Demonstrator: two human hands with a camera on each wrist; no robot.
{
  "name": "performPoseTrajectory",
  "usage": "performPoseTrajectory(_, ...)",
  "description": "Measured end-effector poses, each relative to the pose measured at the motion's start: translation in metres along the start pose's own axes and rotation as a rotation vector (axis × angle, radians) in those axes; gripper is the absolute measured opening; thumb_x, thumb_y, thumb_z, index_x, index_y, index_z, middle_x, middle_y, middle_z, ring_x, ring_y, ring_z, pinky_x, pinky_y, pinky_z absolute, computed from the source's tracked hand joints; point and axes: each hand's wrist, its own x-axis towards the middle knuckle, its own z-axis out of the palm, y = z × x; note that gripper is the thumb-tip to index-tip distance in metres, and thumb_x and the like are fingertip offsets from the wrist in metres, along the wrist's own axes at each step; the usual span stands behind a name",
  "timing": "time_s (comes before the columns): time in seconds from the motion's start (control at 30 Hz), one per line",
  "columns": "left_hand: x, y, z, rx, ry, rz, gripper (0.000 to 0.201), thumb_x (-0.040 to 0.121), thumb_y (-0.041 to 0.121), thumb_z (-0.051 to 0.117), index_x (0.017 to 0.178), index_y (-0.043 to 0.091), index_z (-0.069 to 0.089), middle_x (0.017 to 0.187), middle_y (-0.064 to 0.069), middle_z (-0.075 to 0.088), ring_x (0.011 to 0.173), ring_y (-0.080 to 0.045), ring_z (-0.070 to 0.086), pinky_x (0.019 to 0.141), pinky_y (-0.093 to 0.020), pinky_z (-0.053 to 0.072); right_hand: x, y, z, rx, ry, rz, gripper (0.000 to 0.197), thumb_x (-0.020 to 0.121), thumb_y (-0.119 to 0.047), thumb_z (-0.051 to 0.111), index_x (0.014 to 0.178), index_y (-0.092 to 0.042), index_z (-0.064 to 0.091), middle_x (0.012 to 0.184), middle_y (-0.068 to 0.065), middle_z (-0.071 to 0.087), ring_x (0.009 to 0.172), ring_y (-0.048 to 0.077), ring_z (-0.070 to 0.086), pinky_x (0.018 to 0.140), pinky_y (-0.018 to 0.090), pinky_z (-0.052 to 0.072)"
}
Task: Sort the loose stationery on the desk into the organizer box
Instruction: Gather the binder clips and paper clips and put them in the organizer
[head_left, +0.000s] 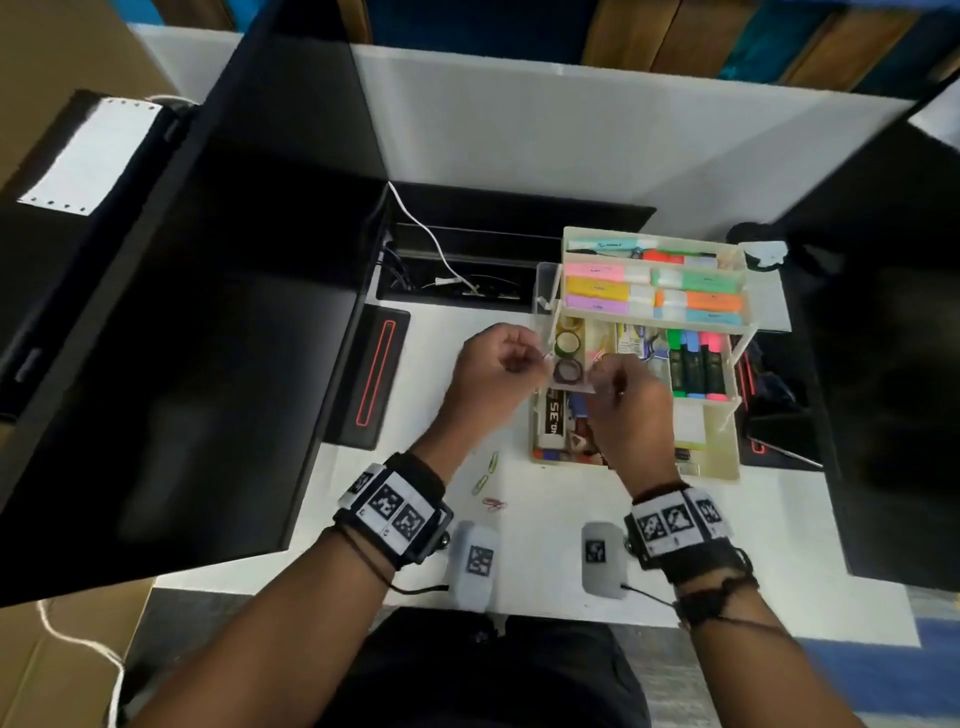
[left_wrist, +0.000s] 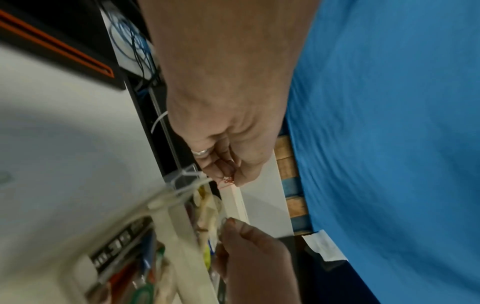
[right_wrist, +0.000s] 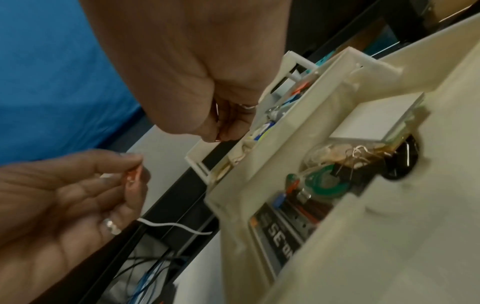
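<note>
At the middle of the head view, both hands hover over the left edge of the cream organizer box (head_left: 724, 470), which stands open on the white surface (head_left: 535, 525) at centre right. The left hand (head_left: 493, 369) has its fingers curled, pinching a small reddish paper clip (left_wrist: 228, 180); the right hand (head_left: 631, 410) pinches another reddish clip (right_wrist: 132, 176) between thumb and forefinger. Below the hands, three loose paper clips (head_left: 488, 483), two green and one pink, lie on the surface just left of the box.
</note>
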Motion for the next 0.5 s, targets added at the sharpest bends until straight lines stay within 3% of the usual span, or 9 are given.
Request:
performPoseTrajectory(0.07,0.006,0.006,0.023,-0.018,-0.005,-0.006,0.022,0.084,0.005,0.077,0.099,0.019,0.069,0.086,0.003,0.074,0.084,-0.013,0.071,0.081,-0.033,0.063,0.017,0.011,-0.003,0.007,0.006,0.04,0.018,0.101,-0.007,0.054,0.087,-0.015,0.064,0.081,-0.003,0.07,0.074,0.011,0.066,0.066,0.029,0.056)
performPoseTrajectory(0.17,0.015,0.004,0.052,0.013,0.03,-0.022,0.021,0.084,0.009,0.079,0.102,0.014,0.07,0.091,-0.002,0.075,0.088,-0.018,0.073,0.081,-0.038,0.064,0.027,0.018,-0.003,-0.019,-0.006,-0.008,0.016,0.095,-0.002,0.06,0.086,-0.01,0.07,0.08,-0.001,0.072,0.072,0.015,0.067,0.068,0.036,0.06)
performPoseTrajectory(0.27,0.023,-0.003,0.074,0.074,0.112,-0.067,0.02,0.083,0.013,0.08,0.1,0.016,0.071,0.088,0.002,0.075,0.085,-0.013,0.073,0.078,-0.035,0.065,0.027,0.02,-0.005,-0.03,-0.003,-0.059,0.01,0.09,-0.003,0.069,0.093,-0.006,0.078,0.082,0.008,0.076,0.07,0.02,0.068,0.067,0.034,0.059)
performPoseTrajectory(0.37,0.031,-0.008,0.088,0.17,0.166,-0.097,0.017,0.082,0.012,0.08,0.096,0.018,0.072,0.083,0.007,0.074,0.078,-0.007,0.072,0.072,-0.03,0.064,0.024,0.026,-0.008,-0.022,-0.021,-0.105,0.013,0.092,-0.004,0.067,0.094,-0.01,0.078,0.082,0.004,0.076,0.07,0.015,0.067,0.065,0.029,0.057)
performPoseTrajectory(0.43,0.035,-0.007,0.095,0.259,0.173,-0.086,0.015,0.081,0.011,0.081,0.09,0.02,0.073,0.079,0.01,0.072,0.074,-0.002,0.07,0.065,-0.02,0.06,0.021,0.033,-0.012,-0.017,-0.035,-0.126,0.013,0.094,-0.005,0.064,0.092,-0.011,0.076,0.081,0.001,0.074,0.071,0.014,0.066,0.065,0.028,0.055)
performPoseTrajectory(0.5,0.036,-0.005,0.099,0.359,0.183,-0.049,0.023,0.08,0.009,0.082,0.078,0.027,0.068,0.074,0.013,0.069,0.071,-0.002,0.067,0.063,-0.021,0.059,0.016,0.038,-0.019,-0.023,-0.012,-0.136,0.013,0.093,0.001,0.064,0.089,-0.008,0.071,0.078,0.003,0.069,0.068,0.017,0.063,0.061,0.03,0.052)
